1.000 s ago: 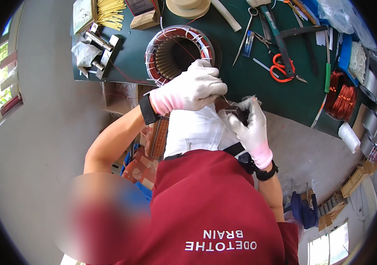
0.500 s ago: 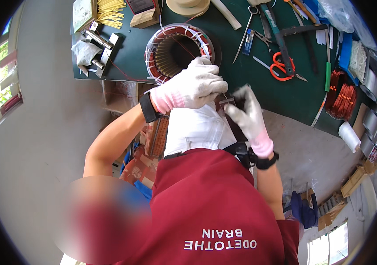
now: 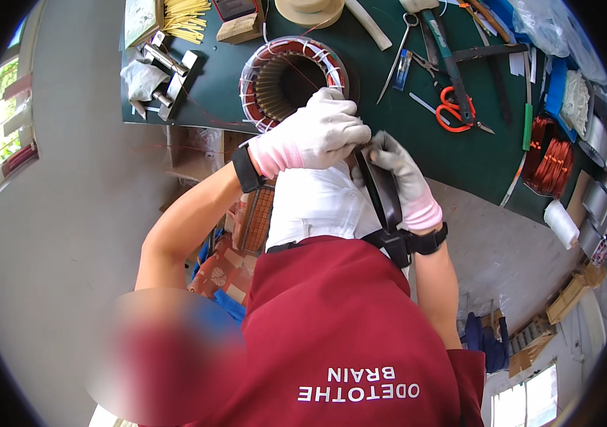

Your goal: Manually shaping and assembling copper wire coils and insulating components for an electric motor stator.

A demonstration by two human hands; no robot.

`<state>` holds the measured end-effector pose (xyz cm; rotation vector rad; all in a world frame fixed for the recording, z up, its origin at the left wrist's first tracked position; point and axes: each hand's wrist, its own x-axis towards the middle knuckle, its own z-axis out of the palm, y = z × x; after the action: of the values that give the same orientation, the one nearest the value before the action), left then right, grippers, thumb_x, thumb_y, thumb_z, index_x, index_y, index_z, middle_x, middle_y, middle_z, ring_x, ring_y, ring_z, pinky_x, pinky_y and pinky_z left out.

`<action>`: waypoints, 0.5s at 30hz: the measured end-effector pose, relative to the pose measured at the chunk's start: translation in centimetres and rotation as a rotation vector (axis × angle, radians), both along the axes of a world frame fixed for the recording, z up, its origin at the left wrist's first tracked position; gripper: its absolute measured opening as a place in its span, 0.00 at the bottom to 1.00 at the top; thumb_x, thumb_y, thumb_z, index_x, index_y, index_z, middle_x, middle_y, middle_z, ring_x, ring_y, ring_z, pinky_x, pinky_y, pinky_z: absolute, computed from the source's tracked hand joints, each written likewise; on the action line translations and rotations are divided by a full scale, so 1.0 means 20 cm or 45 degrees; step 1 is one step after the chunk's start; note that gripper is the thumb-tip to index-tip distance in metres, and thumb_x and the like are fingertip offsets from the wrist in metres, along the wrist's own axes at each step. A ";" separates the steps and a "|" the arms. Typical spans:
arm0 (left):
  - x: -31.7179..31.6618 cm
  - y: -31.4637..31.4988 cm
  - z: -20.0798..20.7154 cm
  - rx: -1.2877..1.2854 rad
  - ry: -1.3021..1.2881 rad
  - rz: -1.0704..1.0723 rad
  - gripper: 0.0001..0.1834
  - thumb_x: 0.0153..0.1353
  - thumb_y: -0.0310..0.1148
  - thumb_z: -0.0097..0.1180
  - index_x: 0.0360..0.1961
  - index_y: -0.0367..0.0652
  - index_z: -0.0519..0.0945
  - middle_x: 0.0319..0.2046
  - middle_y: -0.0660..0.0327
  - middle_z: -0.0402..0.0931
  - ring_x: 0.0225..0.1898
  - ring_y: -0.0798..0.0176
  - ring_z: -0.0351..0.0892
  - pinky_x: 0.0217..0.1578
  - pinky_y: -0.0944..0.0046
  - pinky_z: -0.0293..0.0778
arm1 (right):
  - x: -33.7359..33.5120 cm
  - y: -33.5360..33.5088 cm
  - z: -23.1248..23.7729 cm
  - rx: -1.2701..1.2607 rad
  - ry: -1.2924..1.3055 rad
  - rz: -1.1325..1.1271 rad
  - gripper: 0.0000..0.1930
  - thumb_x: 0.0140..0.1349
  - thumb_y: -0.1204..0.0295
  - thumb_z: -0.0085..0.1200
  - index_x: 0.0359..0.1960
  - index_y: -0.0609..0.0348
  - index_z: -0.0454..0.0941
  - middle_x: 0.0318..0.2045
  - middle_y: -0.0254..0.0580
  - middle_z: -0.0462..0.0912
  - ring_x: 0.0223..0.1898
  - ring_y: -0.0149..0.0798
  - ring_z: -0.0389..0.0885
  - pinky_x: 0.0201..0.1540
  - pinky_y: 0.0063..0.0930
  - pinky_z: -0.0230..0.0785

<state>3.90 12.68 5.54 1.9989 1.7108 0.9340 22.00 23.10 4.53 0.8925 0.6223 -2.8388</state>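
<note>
Both hands are in pale gloves with pink cuffs, right up by the near edge of a dark green table (image 3: 467, 160). The left hand (image 3: 314, 133) is at the lower right rim of a big wire-wound ring (image 3: 249, 89), fingers curled in tight with the tips bunched together. Looks like a pinch, but honestly I can't tell what's in it, if anything. The ring sits on the table near that edge, with its round hole showing, white cord laced around the reddish windings, and a thin red wire (image 3: 302, 74) cutting across the hole toward the left hand.

The right hand (image 3: 404, 174) is just beside the left one, fingers bent, with a flat black slab (image 3: 380, 186) standing in front of the palm. The slab's lower end meets the black strap gear at the wrist. Can't tell if the fingers actually grip it.

Over on the right side of the table there's a pair of orange-handled scissors (image 3: 449, 108), a bundle of red wire coils (image 3: 552, 167) and a white roll (image 3: 562, 221). Top left has a pile of yellow sticks (image 3: 186, 21), with a crumpled plastic bag (image 3: 143, 80) below it.
</note>
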 end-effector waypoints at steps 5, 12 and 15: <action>0.00 0.01 0.00 -0.033 0.017 0.009 0.10 0.43 0.26 0.59 0.30 0.46 0.77 0.22 0.66 0.70 0.30 0.61 0.70 0.42 0.57 0.65 | 0.03 0.03 0.03 0.009 -0.087 0.028 0.10 0.60 0.68 0.56 0.35 0.59 0.68 0.29 0.39 0.77 0.29 0.34 0.80 0.36 0.26 0.74; 0.10 0.04 0.01 -0.010 0.162 0.183 0.09 0.45 0.26 0.58 0.31 0.46 0.77 0.22 0.65 0.70 0.30 0.61 0.71 0.43 0.59 0.66 | 0.18 0.15 0.10 1.836 -0.144 0.208 0.13 0.50 0.71 0.60 0.34 0.62 0.71 0.29 0.42 0.72 0.32 0.41 0.72 0.39 0.32 0.67; 0.16 0.13 -0.02 -0.128 0.376 0.557 0.10 0.47 0.27 0.57 0.34 0.47 0.77 0.24 0.65 0.72 0.34 0.60 0.73 0.45 0.56 0.65 | 0.34 0.20 0.02 1.637 -0.377 0.124 0.19 0.49 0.71 0.62 0.41 0.61 0.69 0.34 0.41 0.73 0.34 0.34 0.73 0.43 0.29 0.68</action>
<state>7.15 15.20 5.11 1.8002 2.3727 0.6803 28.75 27.13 4.95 1.2469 2.3748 -1.8723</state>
